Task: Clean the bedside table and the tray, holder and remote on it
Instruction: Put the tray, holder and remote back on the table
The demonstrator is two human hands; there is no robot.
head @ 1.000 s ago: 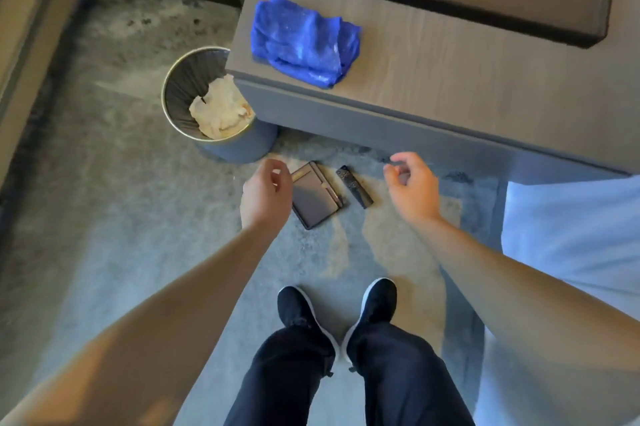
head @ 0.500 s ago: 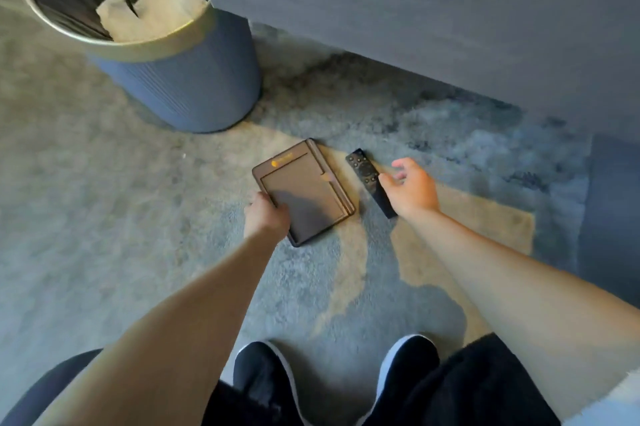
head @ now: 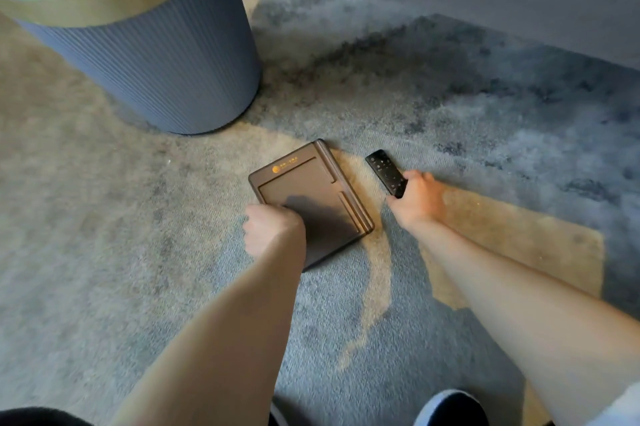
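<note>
The left grip (head: 273,230) clasps the near corner of the flat brown holder (head: 311,190), which bears an orange logo; the right grip (head: 420,199) grasps the slim black remote (head: 384,171) on the carpet (head: 104,252).

— Where was the left grip (head: 273,231)?

— Low at the floor, on a bare forearm stretched forward from the lower left. Its knuckles faced up and its fingers were curled over the near left edge of the holder (head: 311,190).

— And the right grip (head: 420,200)?

— About as far forward, on a bare forearm that came in from the lower right with the wrist nearly straight. Its fingers were wrapped round the near end of the remote (head: 384,171).

— Did the two touch?

— No, they were apart, and the forearms spread wider toward the elbows.
</note>
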